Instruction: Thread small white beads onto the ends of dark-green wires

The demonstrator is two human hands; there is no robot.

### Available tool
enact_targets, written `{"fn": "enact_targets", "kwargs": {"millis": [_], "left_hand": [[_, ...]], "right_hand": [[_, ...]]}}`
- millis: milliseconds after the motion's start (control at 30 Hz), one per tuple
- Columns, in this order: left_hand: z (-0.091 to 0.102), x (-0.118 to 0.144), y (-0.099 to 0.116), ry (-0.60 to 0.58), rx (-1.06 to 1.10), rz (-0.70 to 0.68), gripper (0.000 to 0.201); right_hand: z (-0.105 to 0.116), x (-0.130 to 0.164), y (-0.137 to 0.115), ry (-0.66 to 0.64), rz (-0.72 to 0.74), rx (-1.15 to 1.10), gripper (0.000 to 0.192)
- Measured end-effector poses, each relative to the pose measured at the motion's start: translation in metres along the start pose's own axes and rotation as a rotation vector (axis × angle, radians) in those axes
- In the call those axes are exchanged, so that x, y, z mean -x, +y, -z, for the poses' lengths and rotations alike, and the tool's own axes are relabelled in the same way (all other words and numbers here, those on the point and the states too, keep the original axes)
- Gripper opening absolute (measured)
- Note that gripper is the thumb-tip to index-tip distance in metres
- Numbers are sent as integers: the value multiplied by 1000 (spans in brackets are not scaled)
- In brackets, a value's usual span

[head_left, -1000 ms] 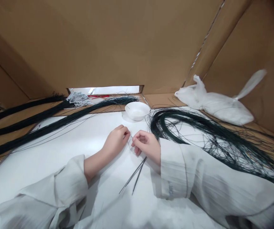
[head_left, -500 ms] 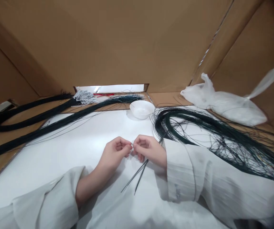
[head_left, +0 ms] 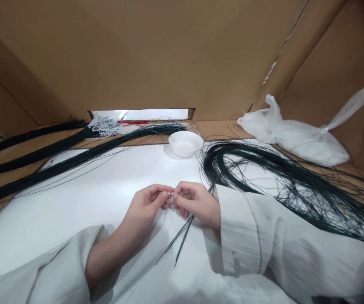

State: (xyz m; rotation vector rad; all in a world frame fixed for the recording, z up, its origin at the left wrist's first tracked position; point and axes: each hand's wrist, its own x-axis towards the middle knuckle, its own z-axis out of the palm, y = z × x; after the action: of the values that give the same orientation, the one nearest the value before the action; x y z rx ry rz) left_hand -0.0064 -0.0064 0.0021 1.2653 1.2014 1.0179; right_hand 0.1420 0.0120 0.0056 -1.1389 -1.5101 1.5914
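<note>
My left hand point(head_left: 147, 207) is closed in a pinch, with a tiny whitish piece point(head_left: 169, 194) at its fingertips, too small to name. Right beside it, my right hand point(head_left: 196, 202) pinches the end of a thin dark wire at the same spot; the fingertips of both hands almost touch. Several dark wires point(head_left: 183, 236) run under my right hand and stick out below it towards my body. Part of what the right fingers hold is hidden by the curled fingers.
A white bowl point(head_left: 186, 144) stands ahead. To the right curves a loose bundle of dark wires point(head_left: 251, 154), behind it a white plastic bag point(head_left: 308, 139). More wire bundles point(head_left: 83, 157) lie left, one with white-tipped ends point(head_left: 105, 126). Cardboard walls point(head_left: 144, 55) enclose the white tabletop point(head_left: 106, 194).
The whitish piece now shows between the fingertips, where a thin wire showed before. Both hands have shifted only slightly, and the whole view has moved a little.
</note>
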Motion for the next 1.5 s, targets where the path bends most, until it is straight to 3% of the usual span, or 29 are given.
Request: {"fn": "enact_targets", "kwargs": {"millis": [133,533,967,1500], "left_hand": [[0,0,0,-34,11,-43,11],[-1,0,2,7,12,21,12],[1,0,-1,-20,-30,-1,14],[2,0,-1,0,-70,-3,15]], "right_hand": [[0,-1,1,0,4,-7,6],[-1,-1,-5,0,-62,-12,6],[5,-8,-4,-74,-137,-48,4],[4,-6,-7,-59,-151,-33,8]]}}
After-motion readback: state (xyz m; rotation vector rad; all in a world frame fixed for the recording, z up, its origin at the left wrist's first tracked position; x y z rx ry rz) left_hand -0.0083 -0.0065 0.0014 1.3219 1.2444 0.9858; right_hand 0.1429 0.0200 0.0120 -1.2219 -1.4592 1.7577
